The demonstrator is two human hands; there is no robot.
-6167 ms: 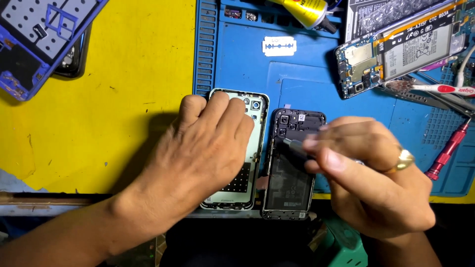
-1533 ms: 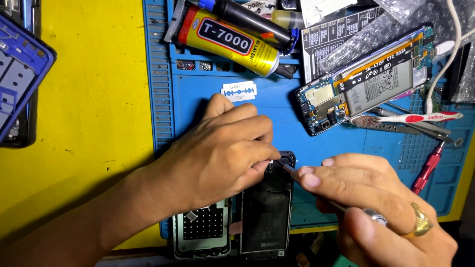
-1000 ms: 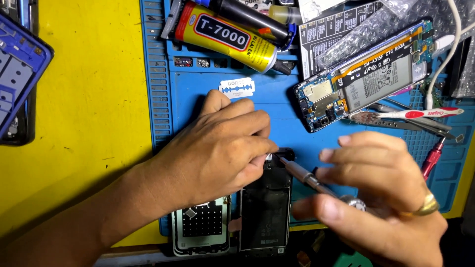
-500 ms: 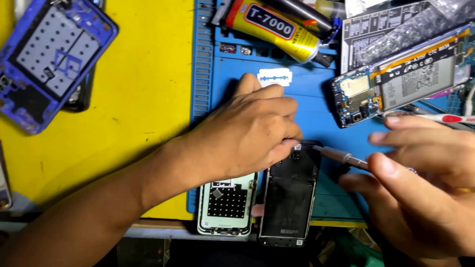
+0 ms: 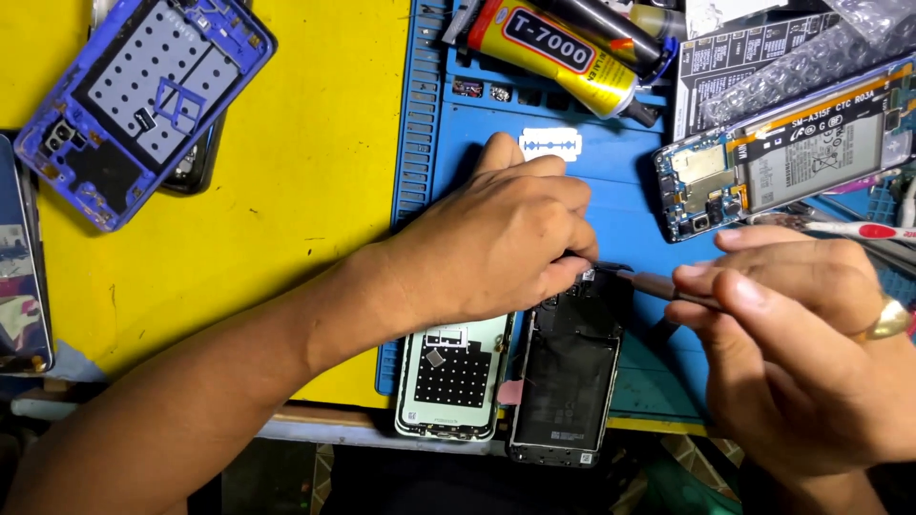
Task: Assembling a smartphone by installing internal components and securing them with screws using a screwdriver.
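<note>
Blue silicone repair mat (image 5: 496, 124) under you: your left hand (image 5: 496, 238) presses closed on the black opened phone (image 5: 568, 381). Your right hand (image 5: 811, 334) pinches a thin metal screwdriver (image 5: 658, 283); keep its tip vertical, push gently.

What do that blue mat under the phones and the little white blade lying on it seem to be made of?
The blue mat looks like matte rubber or silicone: its surface is dull, with moulded ridges and small trays along its edge. The blade looks like thin metal, flat with a slotted centre, but its pale white look could be a paper wrapper or glare; I cannot tell which.
</note>
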